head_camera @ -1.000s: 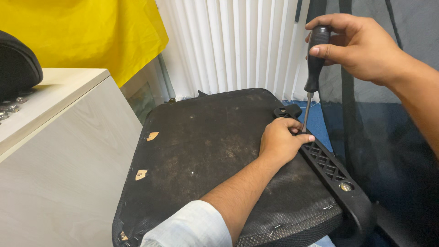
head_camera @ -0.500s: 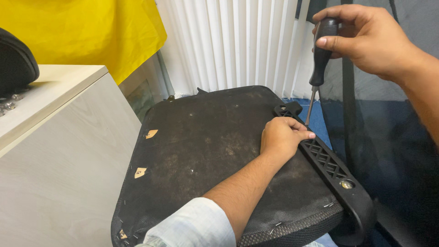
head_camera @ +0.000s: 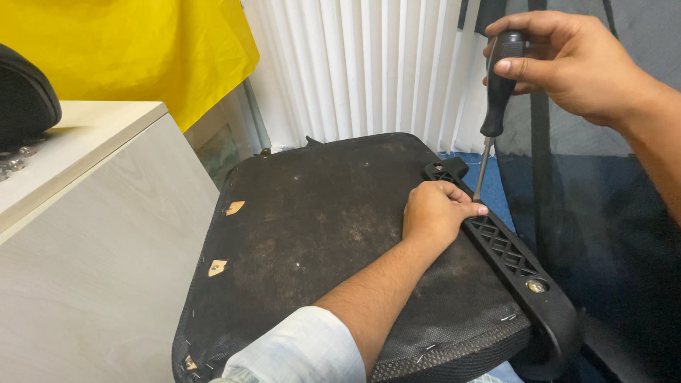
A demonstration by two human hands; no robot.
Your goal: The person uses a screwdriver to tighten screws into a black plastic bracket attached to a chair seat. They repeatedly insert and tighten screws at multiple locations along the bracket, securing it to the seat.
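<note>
Little changed from half a second ago: right hand [head_camera: 567, 67] a touch lower and more to the left in the view, black-handled screwdriver [head_camera: 496, 92] now tilted slightly, handle top leaning right, tip down-left. A second ago, held lower, shaft close against the left hand; now raised a little, with the tip just above the fingers. Left hand [head_camera: 436, 213] in the same place throughout, on the edge of the seat.

Right hand closed around the upper handle of the screwdriver, thumb across the front, fingers wrapped behind. Thin metal shaft [head_camera: 481, 170] pointing down from the grip to the black plastic bracket [head_camera: 507, 248], tip meeting it just beside the left thumb and forefinger. Whether the tip sits in a screw head: cannot tell, hidden by the fingers.

Left hand loosely curled, fingertips pinched together at the bracket near the tip, palm resting on the upturned chair seat [head_camera: 319, 241]. What is pinched, if anything: too small to tell.

Seat lying underside up, dark dusty fabric stapled along the rim, two small tan torn patches on the left part. Bracket running along the right edge of the seat, ribbed, with a silver bolt [head_camera: 537, 286] near its lower end. Pale wooden cabinet [head_camera: 92, 248] just left of the seat, yellow cloth [head_camera: 142, 50] and white vertical blinds [head_camera: 355, 64] behind, dark mesh chair back [head_camera: 610, 213] at right.
</note>
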